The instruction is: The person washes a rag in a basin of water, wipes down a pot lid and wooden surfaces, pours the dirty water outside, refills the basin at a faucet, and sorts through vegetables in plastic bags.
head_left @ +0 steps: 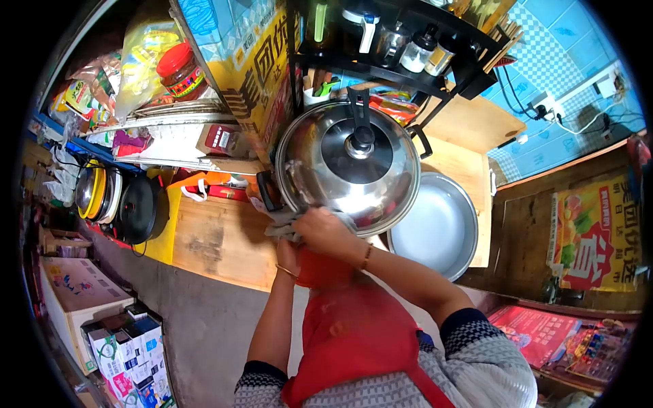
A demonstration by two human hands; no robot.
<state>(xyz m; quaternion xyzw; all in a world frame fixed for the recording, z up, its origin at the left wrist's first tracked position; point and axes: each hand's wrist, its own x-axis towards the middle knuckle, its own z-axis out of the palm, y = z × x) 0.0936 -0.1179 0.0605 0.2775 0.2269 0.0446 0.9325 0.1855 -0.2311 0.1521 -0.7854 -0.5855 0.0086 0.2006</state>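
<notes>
A large steel pot with a domed lid and a black knob stands on the wooden counter. At its near edge, my right hand is closed on a grey cloth. My left hand is just below the cloth, partly hidden by it and by the red apron; its fingers do not show clearly. To the right of the pot sits a round metal basin with a pale inside.
A black rack with jars rises behind the pot. Dark pans stand at the left end of the counter. Shelves with a red-lidded jar are at upper left. Boxes are stacked on the floor at lower left.
</notes>
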